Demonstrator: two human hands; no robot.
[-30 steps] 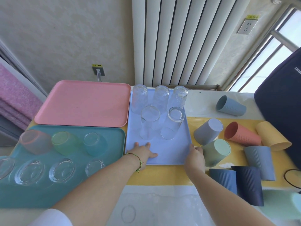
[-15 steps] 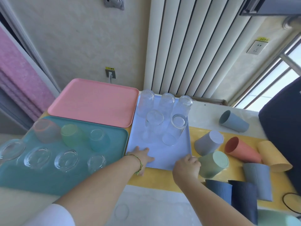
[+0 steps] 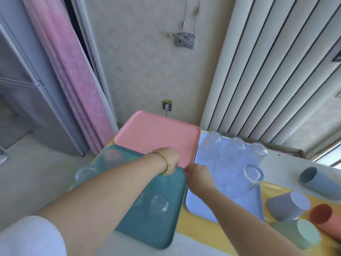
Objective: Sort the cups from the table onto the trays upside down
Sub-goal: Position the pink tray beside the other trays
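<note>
Pink tray (image 3: pixel 156 137) sits far left on tabletop (image 3: pixel 182 223). Left hand (image 3: pixel 166 160), arm stretched forward, is at its near edge; right hand (image 3: pixel 197 174) is at its near right corner. Fingers of both are hidden, so grip cannot be told. Clear cups (image 3: pixel 234 150) stand on blue tray (image 3: pixel 201 204); coloured cups (image 3: pixel 287 206) lie to the right.

The left hand (image 3: pixel 168 159) and the right hand (image 3: pixel 197 174) are at the near edge of the pink tray (image 3: pixel 156 135), where it borders the teal tray (image 3: pixel 156 235) and the blue tray (image 3: pixel 203 204). Their grip is not visible.
</note>
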